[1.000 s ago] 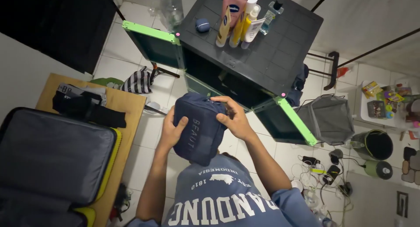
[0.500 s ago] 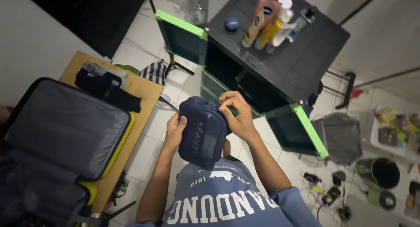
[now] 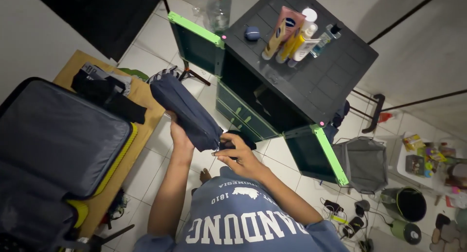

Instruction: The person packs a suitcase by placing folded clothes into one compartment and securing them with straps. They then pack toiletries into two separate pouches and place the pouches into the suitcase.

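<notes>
Centre frame: navy pouch (image 3: 187, 111) held tilted. Left hand (image 3: 178, 131) closed underneath; right hand (image 3: 238, 155) pinches its lower end, probably the zipper. Soft, light fabric; best gripped around the body.

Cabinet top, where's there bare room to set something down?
The dark cabinet top is bare on its near and right part, between the bottles and the green-edged door. The far left corner is crowded with bottles and a small blue ball. Both hands, left and right, hold the navy pouch.
</notes>
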